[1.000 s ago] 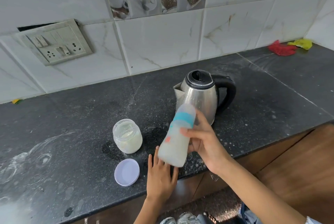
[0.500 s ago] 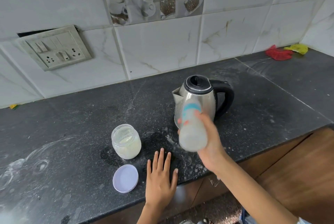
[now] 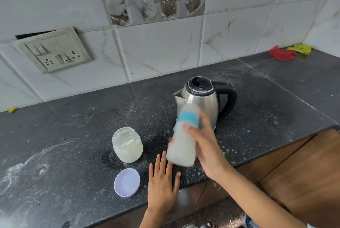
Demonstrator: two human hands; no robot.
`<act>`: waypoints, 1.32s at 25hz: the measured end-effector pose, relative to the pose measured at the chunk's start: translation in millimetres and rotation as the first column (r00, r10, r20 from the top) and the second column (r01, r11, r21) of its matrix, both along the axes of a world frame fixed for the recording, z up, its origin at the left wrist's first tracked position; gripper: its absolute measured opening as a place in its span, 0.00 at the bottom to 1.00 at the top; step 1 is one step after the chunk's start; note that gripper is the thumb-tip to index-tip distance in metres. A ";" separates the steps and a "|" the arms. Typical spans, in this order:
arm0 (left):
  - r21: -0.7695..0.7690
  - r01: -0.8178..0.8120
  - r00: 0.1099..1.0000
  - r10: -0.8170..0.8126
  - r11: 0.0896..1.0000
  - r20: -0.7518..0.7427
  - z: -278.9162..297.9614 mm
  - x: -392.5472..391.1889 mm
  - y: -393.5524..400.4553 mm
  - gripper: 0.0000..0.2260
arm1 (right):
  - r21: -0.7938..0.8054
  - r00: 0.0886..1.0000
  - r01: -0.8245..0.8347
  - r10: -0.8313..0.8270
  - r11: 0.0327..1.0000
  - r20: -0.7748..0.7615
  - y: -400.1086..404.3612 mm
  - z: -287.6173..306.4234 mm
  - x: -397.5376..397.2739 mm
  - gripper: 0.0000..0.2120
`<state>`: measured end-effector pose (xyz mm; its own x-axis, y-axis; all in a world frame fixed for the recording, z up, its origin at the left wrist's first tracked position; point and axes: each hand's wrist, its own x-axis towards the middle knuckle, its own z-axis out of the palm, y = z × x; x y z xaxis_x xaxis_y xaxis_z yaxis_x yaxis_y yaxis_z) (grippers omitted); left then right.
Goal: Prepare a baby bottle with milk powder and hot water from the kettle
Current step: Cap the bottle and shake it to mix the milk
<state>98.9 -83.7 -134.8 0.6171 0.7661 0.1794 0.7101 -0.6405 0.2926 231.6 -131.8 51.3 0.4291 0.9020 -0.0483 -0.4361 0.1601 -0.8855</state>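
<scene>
The right hand (image 3: 204, 147) grips the bottle (image 3: 184, 141) in the air, fingers curled round its right side and thumb across its front. The bottle is capped, tilted with its top leaning away toward the kettle (image 3: 200, 99), and motion-blurred; it holds white milky liquid and has a blue band near the top. Its base hangs over the front strip of the counter (image 3: 73, 126), just above the fingertips of the left hand (image 3: 163, 187).

The left hand lies flat, palm down, fingers straight and slightly spread, at the counter's front edge; the wrist hangs past that edge.

The kettle stands upright behind the bottle, spout to the left, black handle to the right, lid down. The jar (image 3: 127, 145) stands open to the left of the bottle, well short of the front edge, with pale powder inside. Its lid (image 3: 127, 182) lies flat in front of the jar, near the edge and just left of the left hand.

Bare dark counter, dusted with white specks and smears, stretches left of the jar and right of the kettle. A seam runs diagonally through the counter right of the kettle. A red rag (image 3: 281, 56) and a yellow rag (image 3: 301, 48) lie in the far right corner by the tiled wall. A switch plate (image 3: 53, 49) sits on the wall at left.
</scene>
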 end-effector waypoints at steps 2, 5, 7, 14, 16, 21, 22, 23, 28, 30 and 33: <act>-0.007 -0.021 1.000 0.021 1.000 -0.013 2.5 2.3 -0.9 0.24 | -0.015 0.978 0.194 -0.195 0.981 -0.076 6.4 6.1 10.0 0.22; -0.018 0.007 1.000 -0.007 1.000 0.007 -0.7 0.0 -0.6 0.24 | -0.064 0.998 -0.042 0.046 0.997 0.051 -2.9 -2.6 -0.9 0.28; -0.026 0.017 1.000 -0.016 1.000 0.017 -0.8 -1.7 0.6 0.24 | -0.062 0.988 -0.130 0.134 0.990 0.072 -9.0 -4.4 -10.4 0.33; 0.041 0.030 0.995 -0.033 0.999 0.092 -1.7 -1.4 -2.6 0.22 | -0.090 0.983 -0.170 0.176 0.981 0.059 -6.5 -4.9 -9.9 0.34; 0.043 0.008 0.998 -0.011 0.999 0.059 -1.2 -1.4 -1.2 0.23 | -0.013 0.999 -0.036 0.036 0.999 0.035 -2.8 -4.7 -8.0 0.33; 0.023 -0.004 0.999 0.003 1.000 0.032 -1.7 1.0 -1.7 0.23 | -0.059 0.993 -0.026 0.032 0.998 0.111 4.0 -5.6 1.6 0.30; 0.027 0.001 0.998 -0.003 1.000 0.066 -2.1 -0.1 -1.2 0.23 | -0.090 0.976 -0.132 0.145 0.987 0.164 -1.6 -10.9 -5.0 0.33; 0.018 0.005 0.997 -0.006 1.000 0.080 -1.5 -0.6 -0.6 0.24 | -0.094 0.966 -0.165 0.180 0.982 0.187 -5.8 -13.4 -9.7 0.35; -0.008 -0.019 0.999 0.019 1.000 -0.030 4.6 2.4 -2.8 0.24 | 0.060 0.889 0.087 -0.105 0.994 0.446 -2.9 -29.9 11.5 0.44; 0.002 -0.027 0.999 0.027 1.000 -0.032 4.2 1.8 -2.6 0.25 | 0.067 0.815 0.142 -0.155 0.988 0.559 -6.8 -48.3 14.7 0.43; -0.003 -0.040 0.998 0.040 0.999 -0.043 5.5 2.0 -4.0 0.25 | 0.033 0.743 0.186 -0.162 0.982 0.649 -14.6 -83.6 19.6 0.38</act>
<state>100.9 -87.7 -129.3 0.5932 0.7910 0.1500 0.7471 -0.6103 0.2635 251.2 -146.4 -32.3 0.5175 0.8116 0.2712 0.2745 0.1427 -0.9509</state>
